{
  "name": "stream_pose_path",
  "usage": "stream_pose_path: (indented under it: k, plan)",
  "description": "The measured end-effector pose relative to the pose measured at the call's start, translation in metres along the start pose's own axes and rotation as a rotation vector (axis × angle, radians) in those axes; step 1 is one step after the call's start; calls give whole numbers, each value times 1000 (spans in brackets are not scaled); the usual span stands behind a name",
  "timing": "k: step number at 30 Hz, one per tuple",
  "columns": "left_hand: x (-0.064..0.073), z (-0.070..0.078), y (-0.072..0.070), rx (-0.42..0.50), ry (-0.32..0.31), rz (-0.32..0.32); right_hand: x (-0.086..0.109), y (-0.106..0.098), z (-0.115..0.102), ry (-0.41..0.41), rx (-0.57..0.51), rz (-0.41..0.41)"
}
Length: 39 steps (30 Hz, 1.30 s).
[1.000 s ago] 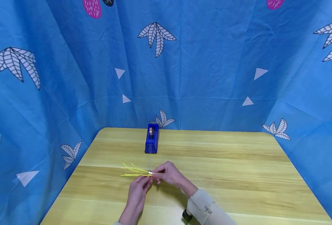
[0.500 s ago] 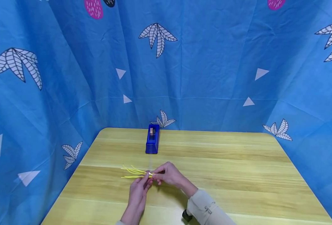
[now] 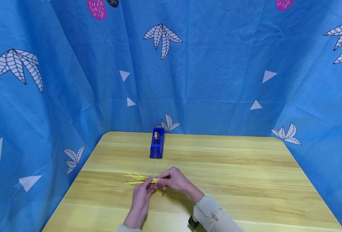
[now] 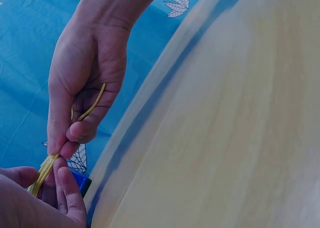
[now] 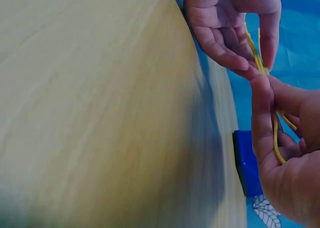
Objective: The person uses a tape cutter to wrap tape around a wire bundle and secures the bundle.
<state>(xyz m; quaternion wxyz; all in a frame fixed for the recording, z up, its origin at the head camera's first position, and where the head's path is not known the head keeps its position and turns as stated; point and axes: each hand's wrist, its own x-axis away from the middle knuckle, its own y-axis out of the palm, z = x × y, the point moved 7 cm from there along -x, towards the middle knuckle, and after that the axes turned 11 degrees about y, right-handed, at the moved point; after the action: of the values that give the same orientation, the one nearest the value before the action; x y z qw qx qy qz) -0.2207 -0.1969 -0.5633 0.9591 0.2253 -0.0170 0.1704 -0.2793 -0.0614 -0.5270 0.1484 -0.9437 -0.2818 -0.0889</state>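
A loose bundle of thin yellow cords (image 3: pixel 137 176) lies crosswise between my two hands, its free ends fanning out to the left. My left hand (image 3: pixel 140 195) pinches the bundle from below, thumb laid over the cords. To the right of it, the thumb and fingers of my right hand (image 3: pixel 175 179) pinch the other part. Fingertips of both hands are close together. A strip of clear tape (image 3: pixel 155 166) runs from the blue tape dispenser (image 3: pixel 157 144) down to the cords. In the right wrist view, cord ends (image 5: pixel 276 143) show in the right palm.
The dispenser stands near the back edge of the wooden table (image 3: pixel 232 167), straight beyond the hands. A blue patterned curtain (image 3: pixel 211 71) hangs behind and at both sides. A black object (image 3: pixel 193 222) sits under the right sleeve (image 3: pixel 213 214).
My left thumb has moved up over the cords where the tape meets them, and a small white patch there is now covered. The cords have tilted slightly; my right hand is nearly still.
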Motion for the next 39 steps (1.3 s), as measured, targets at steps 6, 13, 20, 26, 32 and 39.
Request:
stream_pose_path:
  k: [6, 13, 20, 26, 32, 39]
  plan:
    - [-2, -1, -1, -10, 3, 3, 0, -2, 1, -3, -8, -7]
    - [-5, -3, 2, -13, 12, 18, 2, -7, 4, -10, -38, -19]
    - [-5, -1, 2, 25, 19, 3, 3, -11, 7, 12, -68, -14]
    - [-6, -2, 1, 98, 8, -18, 4, -11, 6, 2, -51, 22]
    - [-9, -2, 0, 124, -10, -19, 5, -14, 4, 4, -28, 49]
    - [-10, 1, -1, 97, 33, -33, 3, -13, 8, 24, -99, 40]
